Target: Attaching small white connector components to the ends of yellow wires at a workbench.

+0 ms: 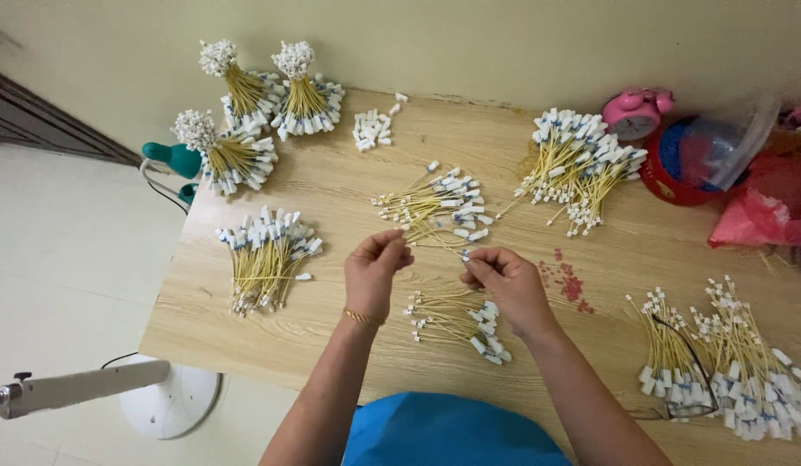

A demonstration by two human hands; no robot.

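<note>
My left hand (376,267) and my right hand (504,280) are raised over the wooden table (331,185), each pinching one end of a thin yellow cable (435,242) with small white connectors. Just behind the hands lies a loose pile of the same yellow cables (439,207). A smaller pile of cables (457,318) lies under and between my wrists. A gold bracelet sits on my left wrist.
A cable pile (267,255) lies at the left and another (582,168) at the back right. Tied bundles (245,112) stand at the back left, more bundles (728,362) at the right. Loose white connectors (372,128), a pink alarm clock (635,110), a red container (677,164) and a red bag (767,207) are nearby.
</note>
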